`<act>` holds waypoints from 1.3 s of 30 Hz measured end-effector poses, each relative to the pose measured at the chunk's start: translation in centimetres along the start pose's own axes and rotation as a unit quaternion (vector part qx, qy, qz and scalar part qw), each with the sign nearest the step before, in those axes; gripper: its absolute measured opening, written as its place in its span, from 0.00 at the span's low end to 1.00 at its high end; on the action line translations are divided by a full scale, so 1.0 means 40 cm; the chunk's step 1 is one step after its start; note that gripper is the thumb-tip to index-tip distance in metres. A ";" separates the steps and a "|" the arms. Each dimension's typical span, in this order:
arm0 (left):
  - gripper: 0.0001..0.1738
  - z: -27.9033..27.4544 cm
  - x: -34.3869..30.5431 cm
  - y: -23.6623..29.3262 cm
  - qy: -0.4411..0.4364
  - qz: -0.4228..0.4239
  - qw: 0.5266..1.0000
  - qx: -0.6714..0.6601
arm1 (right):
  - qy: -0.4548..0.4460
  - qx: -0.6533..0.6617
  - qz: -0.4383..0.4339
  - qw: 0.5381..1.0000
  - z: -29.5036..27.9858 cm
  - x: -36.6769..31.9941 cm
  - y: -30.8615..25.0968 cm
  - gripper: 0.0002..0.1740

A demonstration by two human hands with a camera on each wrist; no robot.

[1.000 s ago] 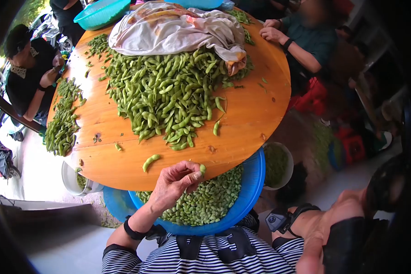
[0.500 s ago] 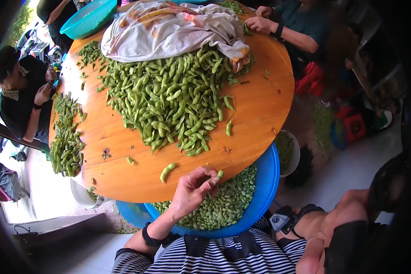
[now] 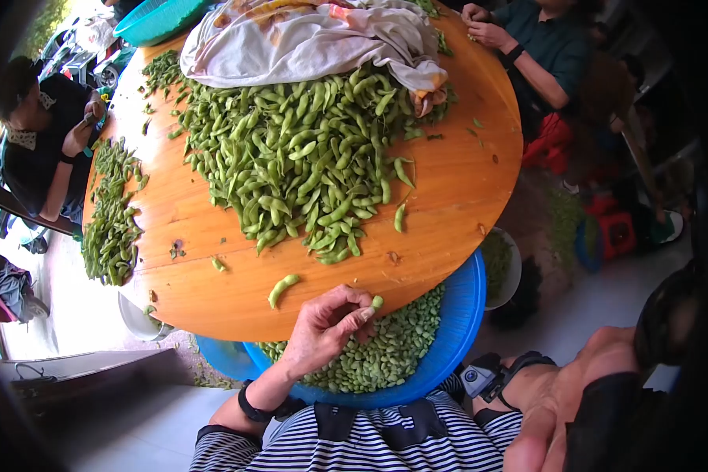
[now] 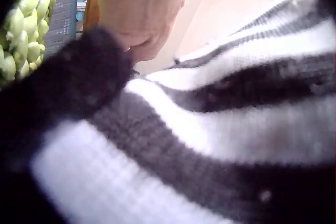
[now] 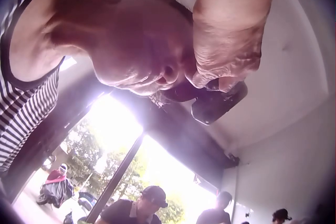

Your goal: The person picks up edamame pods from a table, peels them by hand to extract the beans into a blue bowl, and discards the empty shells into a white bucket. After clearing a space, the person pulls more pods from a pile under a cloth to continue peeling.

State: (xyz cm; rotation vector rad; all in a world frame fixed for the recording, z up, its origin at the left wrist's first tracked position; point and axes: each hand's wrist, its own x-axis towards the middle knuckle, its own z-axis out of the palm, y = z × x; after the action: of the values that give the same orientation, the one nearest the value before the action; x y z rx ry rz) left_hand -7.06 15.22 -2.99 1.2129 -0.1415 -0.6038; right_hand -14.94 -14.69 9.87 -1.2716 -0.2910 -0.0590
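My left hand (image 3: 322, 330) is over the front edge of the round table, pinching a green soybean pod (image 3: 377, 302) between thumb and forefinger. Below it, a blue basin (image 3: 468, 315) of shelled green beans (image 3: 397, 354) rests against my lap. In the left wrist view the left hand (image 4: 144, 14) shows only from behind, with its fingertips and the pod hidden. My right hand (image 5: 228, 50) is raised to my head, fingers curled at a black head-worn camera (image 5: 218, 103). Near the left hand a single pod (image 3: 283, 289) lies on the wood.
The wooden table (image 3: 456, 212) carries a large heap of soybean pods (image 3: 291, 157), partly under a white cloth (image 3: 307, 47). A smaller pile (image 3: 112, 212) lies along the left edge. A teal basket (image 3: 157, 20) stands at the back. Other people sit around the table.
The head view has shifted, moving the table and hand in the picture. My left hand still pinches the pod over the table edge. The right arm stays raised.
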 end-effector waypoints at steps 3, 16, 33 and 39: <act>0.06 -0.004 0.001 -0.010 -0.005 0.013 0.999 -0.032 | 0.020 -0.011 0.004 1.000 -0.013 -0.005 -0.004 0.30; 0.08 0.054 -0.023 0.081 0.030 -0.069 0.997 0.006 | 0.110 -0.120 0.068 0.984 0.171 0.170 0.092 0.26; 0.06 0.137 0.029 0.073 0.017 0.018 0.999 0.026 | -0.016 -0.249 0.079 0.965 0.080 0.077 0.228 0.14; 0.05 0.142 0.034 0.051 0.027 0.033 0.998 0.056 | -0.026 -0.275 0.052 0.960 0.056 0.071 0.248 0.09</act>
State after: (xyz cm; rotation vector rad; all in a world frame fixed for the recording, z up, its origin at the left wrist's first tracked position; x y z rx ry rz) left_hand -7.53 10.23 0.64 1.3270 -0.1711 -0.5110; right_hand -10.60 -9.29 1.90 -1.8432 -0.2611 -0.0158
